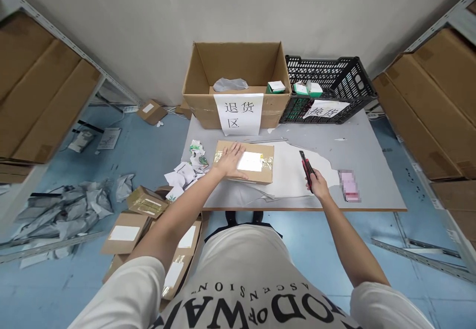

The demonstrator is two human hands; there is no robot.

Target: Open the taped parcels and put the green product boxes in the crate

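On the desk (372, 170), the left hand (229, 159) lies flat and unclenched on the one taped parcel (246, 162); the right hand (318, 185), well apart, grips one box cutter (306, 166). Behind, one open carton (238, 83) holds a grey bag (229, 84) and one small box (275, 87). One black crate (334, 79) holds two more.

Grey table (357, 145): open carton (238, 79) and black crate (330, 88) at the back edge, white sheet (293, 170) under a taped parcel (245, 161), paper scraps (191, 163) left, pink item (349, 185) right.
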